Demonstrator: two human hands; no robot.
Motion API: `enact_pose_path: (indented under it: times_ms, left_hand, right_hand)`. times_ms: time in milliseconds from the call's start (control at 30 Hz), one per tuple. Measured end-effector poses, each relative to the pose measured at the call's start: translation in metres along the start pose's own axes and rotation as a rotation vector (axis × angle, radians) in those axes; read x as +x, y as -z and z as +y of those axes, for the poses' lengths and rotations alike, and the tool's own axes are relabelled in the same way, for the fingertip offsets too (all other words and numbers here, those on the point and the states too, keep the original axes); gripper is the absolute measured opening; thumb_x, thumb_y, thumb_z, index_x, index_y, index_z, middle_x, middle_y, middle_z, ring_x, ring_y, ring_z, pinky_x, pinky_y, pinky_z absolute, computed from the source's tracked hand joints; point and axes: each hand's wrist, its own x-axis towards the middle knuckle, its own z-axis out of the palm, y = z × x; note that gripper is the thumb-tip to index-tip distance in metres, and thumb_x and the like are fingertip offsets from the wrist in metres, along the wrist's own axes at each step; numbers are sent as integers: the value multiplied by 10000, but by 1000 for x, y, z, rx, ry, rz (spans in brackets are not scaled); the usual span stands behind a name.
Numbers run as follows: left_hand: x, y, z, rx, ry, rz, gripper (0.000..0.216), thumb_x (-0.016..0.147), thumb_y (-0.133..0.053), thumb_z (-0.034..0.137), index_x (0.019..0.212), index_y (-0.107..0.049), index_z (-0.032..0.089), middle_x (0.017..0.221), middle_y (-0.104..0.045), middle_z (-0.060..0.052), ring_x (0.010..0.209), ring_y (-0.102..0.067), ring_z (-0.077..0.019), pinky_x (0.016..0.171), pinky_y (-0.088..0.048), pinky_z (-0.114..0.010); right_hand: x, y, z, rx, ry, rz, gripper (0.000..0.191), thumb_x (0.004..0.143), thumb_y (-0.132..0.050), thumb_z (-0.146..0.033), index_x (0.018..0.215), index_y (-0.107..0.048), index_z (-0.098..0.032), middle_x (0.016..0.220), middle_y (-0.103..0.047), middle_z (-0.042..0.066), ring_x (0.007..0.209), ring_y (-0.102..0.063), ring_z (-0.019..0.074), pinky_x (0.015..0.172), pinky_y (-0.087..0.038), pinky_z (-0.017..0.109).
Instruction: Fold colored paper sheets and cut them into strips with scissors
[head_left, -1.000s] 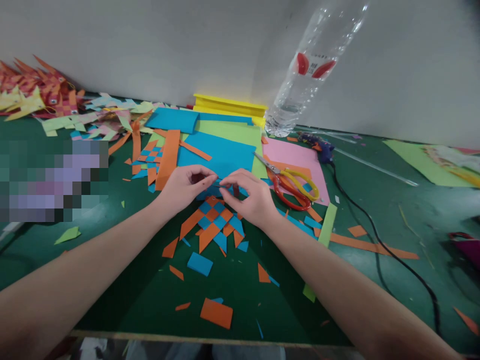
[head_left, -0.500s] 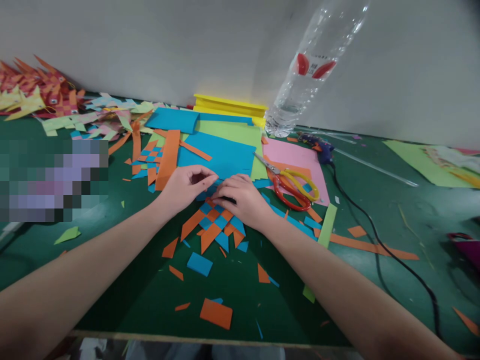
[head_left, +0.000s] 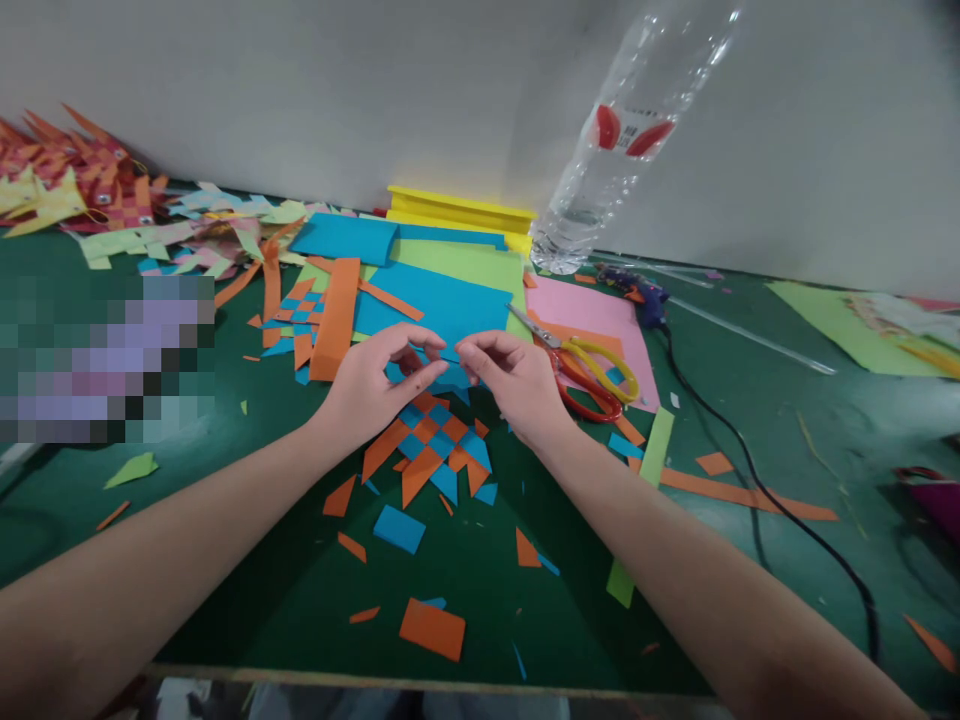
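Note:
A woven paper piece in an orange and blue checkered pattern [head_left: 431,440] lies flat on the green table, its pointed strip ends fanned toward me. Just above its far left edge, my left hand [head_left: 379,380] has thumb and forefinger pinched together. Facing it, my right hand [head_left: 517,385] is closed in a pinch too, fingertips almost meeting the left ones. Between the fingertips is a blue paper strip [head_left: 451,352], hard to separate from the blue sheet [head_left: 435,300] behind. Small blue and orange offcuts [head_left: 400,528] are scattered nearer me.
Scissors [head_left: 592,370] with red and yellow handles lie by my right hand, on pink paper [head_left: 585,300]. A plastic bottle [head_left: 622,140], a glue gun [head_left: 637,295] with a black cord, and a second woven piece [head_left: 304,310] are around. Paper fish [head_left: 97,180] are piled far left.
My right hand has lifted off the woven piece and turned to face the left, uncovering more of it. The long blue strip right of it has left its place on the table.

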Motion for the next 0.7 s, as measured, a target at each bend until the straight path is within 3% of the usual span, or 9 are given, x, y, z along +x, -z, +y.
enact_pose_path:
  times_ms: [100,300,700]
  left_hand:
    - [-2,0,1,-59,-23,12,183,889,-649,243,1058,-663,174,940,-710,-30,693,-643,-111,636,-519,-215]
    - [-4,-3,4,-107,-63,35,75,886,-659,207,944,-698,179,890,-707,-10,629,-643,-82,612,-531,-192]
    - [-3,-3,3,-303,176,32,151,830,-708,321,878,-705,178,902,-711,-38,561,-638,-105,551,-552,-226]
  right_hand:
    - [-3,-6,-3,183,-74,-34,248,768,-748,-426,708,-673,-197,579,-572,-51,525,-481,70,538,-390,243]
    - [-9,-16,-5,446,-220,-120,323,702,-798,-466,636,-618,-206,499,-525,-71,476,-429,66,513,-377,250]
    - [-6,-15,0,503,-292,-106,264,686,-818,-408,631,-666,-200,587,-598,-48,528,-500,68,540,-428,239]
